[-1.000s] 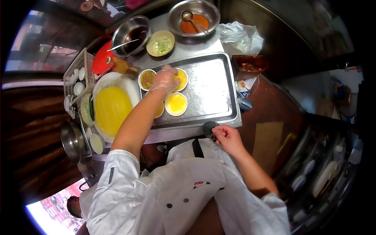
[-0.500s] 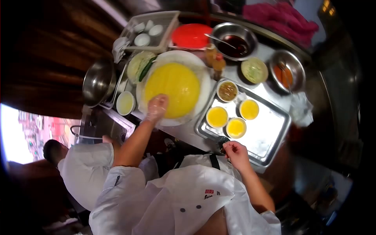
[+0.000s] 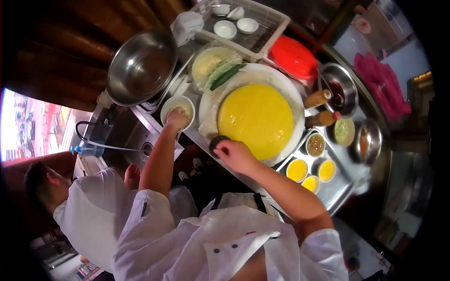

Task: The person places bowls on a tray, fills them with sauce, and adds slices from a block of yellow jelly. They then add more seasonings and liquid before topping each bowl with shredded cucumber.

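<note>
My left hand point(image 3: 177, 117), in a thin clear glove, reaches into a white bowl point(image 3: 164, 114) with pale contents; its fingertips are hidden there. My right hand point(image 3: 234, 153) grips a small dark round cup-like thing point(image 3: 216, 142) by its edge, at the near left rim of a big white round board point(image 3: 206, 105). On that board lies a large smooth yellow mound point(image 3: 255, 117). Beside it, a green cucumber-like piece point(image 3: 228, 76) rests against a plastic-covered plate point(image 3: 208, 61) of pale food.
To the right, a metal tray point(image 3: 338, 194) holds several small cups, most filled yellow point(image 3: 326, 170). Two bottles point(image 3: 322, 119) and metal bowls point(image 3: 352, 93) stand behind. At left are a large steel bowl point(image 3: 140, 70), a sink point(image 3: 126, 136) and a co-worker point(image 3: 93, 206).
My left hand has gone from the yellow mound into the white bowl. My right hand has carried the dark round thing leftward from the tray to the board's edge. The view has shifted left.
</note>
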A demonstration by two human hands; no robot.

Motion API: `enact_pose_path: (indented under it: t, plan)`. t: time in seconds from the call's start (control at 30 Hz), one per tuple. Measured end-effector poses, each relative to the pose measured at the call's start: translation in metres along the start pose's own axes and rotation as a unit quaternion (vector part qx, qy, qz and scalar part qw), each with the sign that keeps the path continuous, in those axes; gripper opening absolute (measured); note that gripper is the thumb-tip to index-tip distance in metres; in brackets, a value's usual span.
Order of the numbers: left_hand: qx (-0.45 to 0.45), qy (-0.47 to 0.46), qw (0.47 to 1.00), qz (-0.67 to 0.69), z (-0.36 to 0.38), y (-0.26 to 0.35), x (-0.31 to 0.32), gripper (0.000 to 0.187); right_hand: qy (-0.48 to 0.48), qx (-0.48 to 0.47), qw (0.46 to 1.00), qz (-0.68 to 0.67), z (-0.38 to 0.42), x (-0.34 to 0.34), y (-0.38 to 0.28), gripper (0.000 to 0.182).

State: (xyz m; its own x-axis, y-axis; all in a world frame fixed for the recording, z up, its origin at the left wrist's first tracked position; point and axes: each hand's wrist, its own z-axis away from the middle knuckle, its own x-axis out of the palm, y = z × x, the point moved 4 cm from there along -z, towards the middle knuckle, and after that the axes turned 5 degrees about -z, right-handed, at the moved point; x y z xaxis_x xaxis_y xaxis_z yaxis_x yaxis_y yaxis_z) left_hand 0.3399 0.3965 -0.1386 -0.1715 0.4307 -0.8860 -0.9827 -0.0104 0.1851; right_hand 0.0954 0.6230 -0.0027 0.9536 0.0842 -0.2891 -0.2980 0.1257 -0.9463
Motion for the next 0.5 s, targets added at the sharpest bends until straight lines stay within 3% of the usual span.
enact_pose_path:
  t: [0.03, 0.07, 0.13, 0.2, 0.3, 0.33, 0.43, 0.5]
  plan:
    - [0.037, 0.041, 0.998, 0.042, 0.002, 0.001, -0.006, 0.036, -0.014, -0.022, 0.999, 0.026, -0.024, 0.012, -0.005, 0.020]
    - [0.031, 0.039, 0.998, 0.044, 0.006, 0.000, -0.015, 0.036, -0.027, -0.027, 0.998, 0.048, -0.047, 0.023, -0.007, 0.018]
    - [0.016, 0.001, 0.983, 0.184, 0.017, 0.006, -0.039, 0.038, -0.043, -0.031, 0.996, 0.070, -0.090, 0.047, -0.007, 0.016]
    - [0.006, 0.044, 0.976, 0.215, 0.028, 0.007, -0.053, 0.033, -0.042, -0.095, 0.983, 0.149, -0.126, 0.070, -0.004, 0.014]
    - [-0.014, 0.143, 0.899, 0.414, 0.043, -0.002, -0.060, 0.019, -0.121, -0.076, 0.967, 0.212, -0.169, 0.102, 0.006, 0.012]
    - [-0.016, 0.141, 0.898, 0.415, 0.052, 0.001, -0.065, 0.019, -0.122, -0.074, 0.967, 0.213, -0.181, 0.108, 0.007, 0.012]
    - [-0.025, 0.170, 0.814, 0.554, 0.072, 0.002, -0.069, 0.010, -0.155, -0.029, 0.959, 0.236, -0.206, 0.130, 0.015, 0.017]
    - [-0.010, 0.173, 0.836, 0.521, 0.071, -0.007, -0.064, 0.010, -0.136, 0.009, 0.964, 0.228, -0.220, 0.141, 0.022, 0.021]
